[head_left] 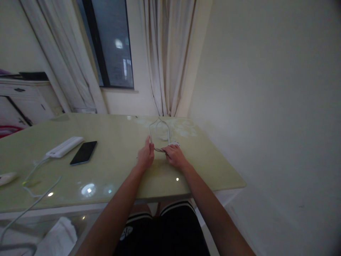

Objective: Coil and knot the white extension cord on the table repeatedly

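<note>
Between my two hands runs a short stretch of pale cable (159, 150), which looks twisted or bundled there. My left hand (146, 154) is closed on its left end, with the index finger pointing forward along the cord. My right hand (175, 155) grips the other end, fingers wrapped over it. Beyond the hands the cord rises in a loop and lies towards the table's far edge. A white block (174, 144), partly hidden behind my right hand, sits where the cable comes down; its kind is hard to make out.
On the left of the glossy table (112, 131) lie a white power strip (65, 147) with its cord and a dark phone (84, 153). A white object (7, 178) rests at the far left. Curtains (167, 57) hang behind; a wall (266, 99) borders the right side.
</note>
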{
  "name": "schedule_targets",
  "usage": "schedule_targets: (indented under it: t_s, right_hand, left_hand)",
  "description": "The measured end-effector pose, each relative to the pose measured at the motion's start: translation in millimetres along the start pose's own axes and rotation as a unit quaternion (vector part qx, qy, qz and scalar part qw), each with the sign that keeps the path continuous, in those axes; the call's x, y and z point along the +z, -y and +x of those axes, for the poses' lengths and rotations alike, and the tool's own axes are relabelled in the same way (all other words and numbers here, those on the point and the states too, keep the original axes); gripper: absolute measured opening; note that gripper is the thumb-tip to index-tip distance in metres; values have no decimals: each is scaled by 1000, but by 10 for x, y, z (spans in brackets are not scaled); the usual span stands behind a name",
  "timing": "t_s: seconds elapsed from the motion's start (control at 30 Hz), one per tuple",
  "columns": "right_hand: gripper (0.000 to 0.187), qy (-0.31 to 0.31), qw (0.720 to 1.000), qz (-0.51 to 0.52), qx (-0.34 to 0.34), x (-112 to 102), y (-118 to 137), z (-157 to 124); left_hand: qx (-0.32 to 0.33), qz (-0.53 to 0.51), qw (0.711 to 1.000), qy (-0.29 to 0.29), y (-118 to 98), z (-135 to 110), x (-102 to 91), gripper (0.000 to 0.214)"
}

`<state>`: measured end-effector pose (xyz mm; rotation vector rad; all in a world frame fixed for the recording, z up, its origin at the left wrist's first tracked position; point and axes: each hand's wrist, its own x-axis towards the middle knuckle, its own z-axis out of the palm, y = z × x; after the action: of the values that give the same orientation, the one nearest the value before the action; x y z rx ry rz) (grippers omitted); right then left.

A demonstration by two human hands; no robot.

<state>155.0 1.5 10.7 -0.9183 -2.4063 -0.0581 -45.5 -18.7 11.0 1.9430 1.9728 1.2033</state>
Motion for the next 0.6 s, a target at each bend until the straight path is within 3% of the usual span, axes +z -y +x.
schedule_targets:
  t_s: [0.3,0.6]
  right_hand:
    - [19,67,993,-98,6,53,46,59]
    - [19,64,982,-176,-23,47,166,27]
  left_hand:
    - [-34,102,994,14,-121,-15,-76,46]
    - [-45,92,995,13,-146,-30,-81,42]
